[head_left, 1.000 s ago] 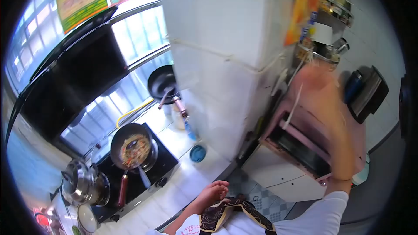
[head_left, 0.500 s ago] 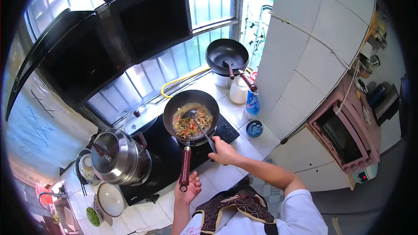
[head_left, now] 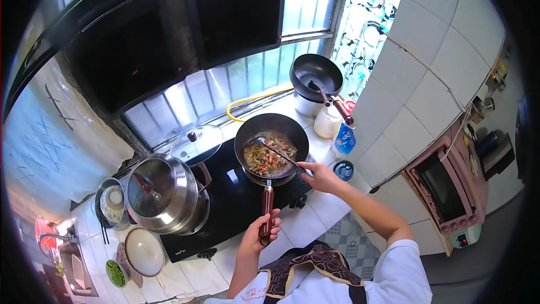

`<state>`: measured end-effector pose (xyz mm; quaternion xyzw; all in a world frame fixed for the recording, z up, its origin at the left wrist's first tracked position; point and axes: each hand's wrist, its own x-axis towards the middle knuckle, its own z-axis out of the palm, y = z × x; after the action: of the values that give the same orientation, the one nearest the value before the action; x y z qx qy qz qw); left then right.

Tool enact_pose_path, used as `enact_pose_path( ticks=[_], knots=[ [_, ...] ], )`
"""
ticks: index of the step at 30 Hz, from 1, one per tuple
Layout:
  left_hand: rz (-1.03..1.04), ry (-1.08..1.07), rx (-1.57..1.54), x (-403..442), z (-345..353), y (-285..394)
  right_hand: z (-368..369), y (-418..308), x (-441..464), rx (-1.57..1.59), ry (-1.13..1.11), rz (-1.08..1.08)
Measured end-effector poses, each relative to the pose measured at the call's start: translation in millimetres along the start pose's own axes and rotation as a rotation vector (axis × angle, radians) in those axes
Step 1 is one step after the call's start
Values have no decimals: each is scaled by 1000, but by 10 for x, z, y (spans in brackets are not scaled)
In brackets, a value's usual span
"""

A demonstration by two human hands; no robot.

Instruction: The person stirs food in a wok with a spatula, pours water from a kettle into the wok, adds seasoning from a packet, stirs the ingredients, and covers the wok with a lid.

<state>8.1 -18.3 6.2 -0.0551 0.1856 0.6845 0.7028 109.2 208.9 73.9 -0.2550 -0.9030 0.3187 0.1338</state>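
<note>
A dark wok (head_left: 273,123) sits on the right burner of the black glass stove (head_left: 225,214). Inside it lies a heap of shredded food (head_left: 269,160) with red pieces. Low in the view, my left hand (head_left: 259,232) is wrapped round the wok's red-brown handle (head_left: 267,205). My right hand (head_left: 322,179) grips a spatula (head_left: 284,156) by the near end, to the right of the wok. The spatula slants down leftward into the food, and its head is partly covered there.
Left of the wok stands a steel pot (head_left: 163,202) with a glass lid; another glass lid (head_left: 197,145) leans behind. Bowls (head_left: 144,252) and chopped greens (head_left: 116,273) sit at left. A second pan (head_left: 316,73), a jar (head_left: 327,122) and a blue packet (head_left: 344,141) stand back right.
My left hand has closed round the wok handle; before, its fingers were loose beside it. The spatula head has shifted left through the food. The whole view has shifted slightly.
</note>
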Motion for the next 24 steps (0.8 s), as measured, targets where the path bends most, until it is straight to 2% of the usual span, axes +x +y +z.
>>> enact_pose_path(
  ticks=[2, 3, 5, 8, 13, 15, 18, 19, 21, 24],
  knots=[
    [-9, -43, -25, 3, 4, 1, -286, -125, -72, -157, -250, 123],
    [-3, -47, -16, 6, 15, -4, -448, -224, -110, -346, -280, 64],
    [11, -57, -16, 11, 14, -16, -736, -364, -172, -613, -245, -63],
    [26, -42, -22, 21, -1, -40, -1036, -725, -262, -789, -211, -88],
    [37, -86, -56, 45, -30, -56, -1334, -1201, -251, -808, -317, -19],
    [40, -96, -60, 50, -56, -60, -1267, -1227, -178, -888, -490, 72],
    [47, -103, -54, 44, -53, -77, -784, -907, -37, -995, -547, 113],
    [52, -97, -43, 37, -48, -77, -760, -880, -34, -1002, -549, 101],
    [64, -100, -37, 39, -32, -79, -785, -843, -12, -788, -398, 114],
    [67, -87, -25, 24, -24, -58, -911, -863, -41, -764, -257, 95]
  ],
)
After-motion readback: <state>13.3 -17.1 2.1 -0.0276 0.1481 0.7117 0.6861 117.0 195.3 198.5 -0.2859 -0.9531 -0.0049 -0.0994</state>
